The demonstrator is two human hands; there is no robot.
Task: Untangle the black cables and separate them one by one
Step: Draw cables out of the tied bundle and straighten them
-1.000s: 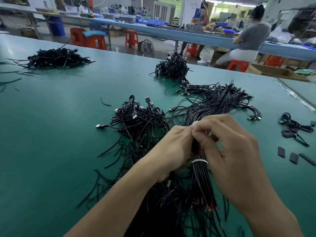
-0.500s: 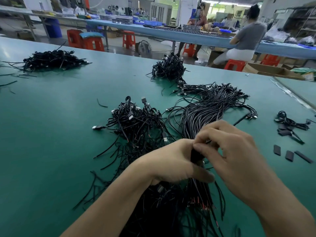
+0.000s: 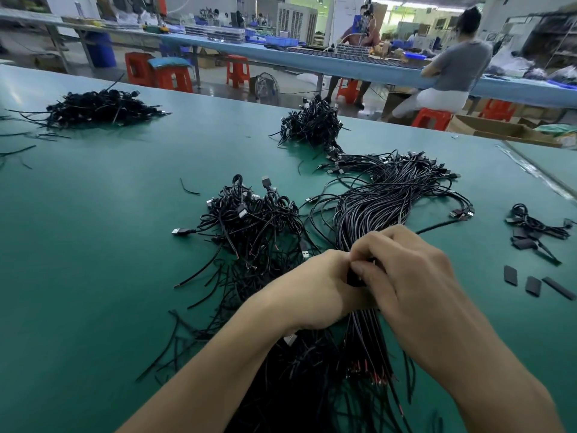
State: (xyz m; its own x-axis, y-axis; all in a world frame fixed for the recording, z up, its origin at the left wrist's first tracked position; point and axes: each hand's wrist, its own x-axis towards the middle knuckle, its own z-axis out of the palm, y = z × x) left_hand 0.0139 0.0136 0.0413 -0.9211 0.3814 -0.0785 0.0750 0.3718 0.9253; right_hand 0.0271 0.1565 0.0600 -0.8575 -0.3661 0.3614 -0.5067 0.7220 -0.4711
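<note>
Green matting covers the whole table (image 3: 93, 260). The widest bare stretch is on the left, between the loose tangle (image 3: 253, 220) in the middle and the left heap (image 3: 100, 107) way off near the far edge. Only a short stray offcut (image 3: 189, 189) lies in that gap. The far edge runs across right behind the back heap (image 3: 312, 123). On the right it's tighter: a small clump (image 3: 537, 226) and three flat black pieces (image 3: 532, 285) sit close to the side of the view.

The black cables being worked on are a long, fairly straight bundle (image 3: 374, 214). It runs from the fanned-out plug ends up top down toward the person, just beside the tangle. Both hands meet on its middle. The left hand (image 3: 315, 292) has its fingers curled round it from the side, and the right hand (image 3: 415, 282) pinches the same spot with thumb and fingertips. Can't tell what exactly sits between those fingertips, since the knuckles cover it. Lower down, some reddish bare tips (image 3: 371, 375) peek out between the forearms. The dark mass of cable under the wrists is partly hidden by the arms and cut off at the bottom.
</note>
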